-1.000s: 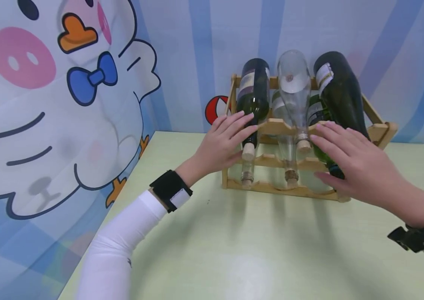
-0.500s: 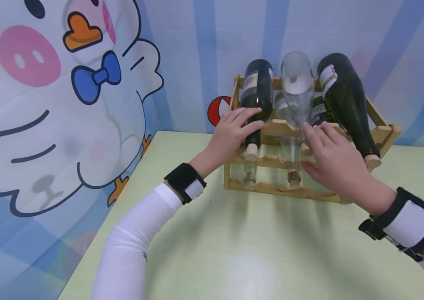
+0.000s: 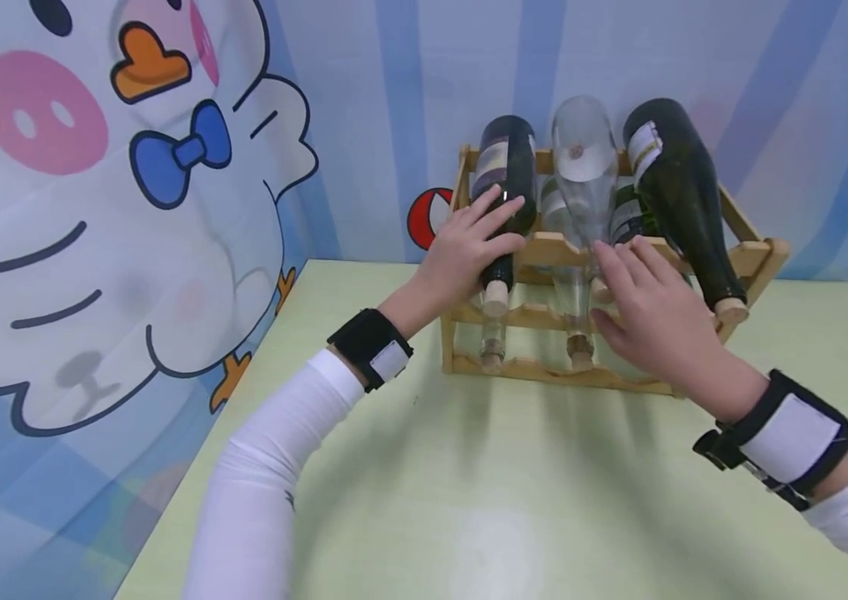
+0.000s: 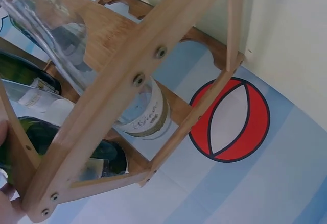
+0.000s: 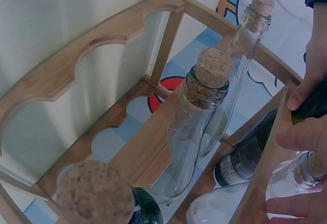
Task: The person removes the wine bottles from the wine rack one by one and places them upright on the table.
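Note:
In the head view my left hand [image 3: 472,250] lays spread fingers over the neck of a dark wine bottle [image 3: 508,167], corked end toward me, at the top left of a wooden wine rack [image 3: 584,379]. My right hand [image 3: 656,317] is at the top front rail, its fingers and thumb on either side of the corked neck of a clear bottle [image 3: 584,146]. The right wrist view shows this neck [image 5: 306,169] between the thumb and fingers [image 5: 291,207]. Only fingertips of my left hand [image 4: 7,206] appear in the left wrist view, beside the rack corner.
A second dark bottle [image 3: 682,192] lies in the top right slot, its cork past the rail. Corked clear bottles [image 3: 579,333] fill lower slots, and a green bottle [image 3: 629,217] lies behind my right hand. Behind the rack hangs a cartoon-printed backdrop [image 3: 461,75]; the pale table [image 3: 469,500] extends toward me.
My right hand has moved left from the green bottle's neck to the middle clear bottle's neck. My left fingers have shifted slightly up along the dark bottle.

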Action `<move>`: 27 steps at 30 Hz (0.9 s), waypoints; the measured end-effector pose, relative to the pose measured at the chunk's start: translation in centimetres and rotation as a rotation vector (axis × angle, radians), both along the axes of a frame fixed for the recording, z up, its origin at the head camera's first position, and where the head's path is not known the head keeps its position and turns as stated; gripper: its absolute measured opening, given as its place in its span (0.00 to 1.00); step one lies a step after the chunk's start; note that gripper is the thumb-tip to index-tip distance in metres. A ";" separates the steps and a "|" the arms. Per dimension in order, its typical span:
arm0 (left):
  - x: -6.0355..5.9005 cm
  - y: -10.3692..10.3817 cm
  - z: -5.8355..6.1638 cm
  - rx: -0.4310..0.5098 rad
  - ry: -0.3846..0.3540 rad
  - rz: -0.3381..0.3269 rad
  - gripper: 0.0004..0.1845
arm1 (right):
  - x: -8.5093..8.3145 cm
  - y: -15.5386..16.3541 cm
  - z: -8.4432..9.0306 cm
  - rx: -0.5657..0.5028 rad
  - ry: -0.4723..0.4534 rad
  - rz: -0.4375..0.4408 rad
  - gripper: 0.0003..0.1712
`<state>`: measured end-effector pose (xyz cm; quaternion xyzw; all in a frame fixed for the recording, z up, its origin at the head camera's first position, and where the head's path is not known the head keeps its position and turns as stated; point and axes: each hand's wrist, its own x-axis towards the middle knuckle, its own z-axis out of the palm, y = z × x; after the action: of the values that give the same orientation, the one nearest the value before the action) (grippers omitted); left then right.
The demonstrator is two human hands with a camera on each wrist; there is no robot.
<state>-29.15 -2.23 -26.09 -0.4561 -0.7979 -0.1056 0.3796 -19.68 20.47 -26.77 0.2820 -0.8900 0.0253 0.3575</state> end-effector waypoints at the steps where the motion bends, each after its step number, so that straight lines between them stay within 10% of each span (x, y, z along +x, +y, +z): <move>1: 0.0 -0.1 0.1 0.019 0.010 -0.012 0.09 | -0.1 -0.1 0.0 -0.006 0.002 -0.002 0.42; 8: 1.5 -1.0 1.3 0.209 0.091 -0.109 0.06 | -0.2 -0.4 0.1 -0.031 -0.004 -0.024 0.42; 15: 6.9 -2.4 5.2 0.443 0.104 -0.366 0.05 | 0.2 -1.1 0.7 -0.187 -0.168 -0.027 0.53; 22: 12.6 -4.4 7.9 0.678 -0.195 -0.738 0.09 | -0.2 -3.3 1.6 -0.388 0.170 0.333 0.44; 27: 14.8 -5.6 7.6 0.771 -0.429 -0.854 0.17 | 0.3 -5.4 2.4 -0.513 0.315 0.470 0.41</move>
<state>-14.34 -7.86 -18.48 -0.5339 -0.5078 -0.6188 0.2725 -19.40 15.04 -24.41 0.3802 -0.6998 0.2848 0.5335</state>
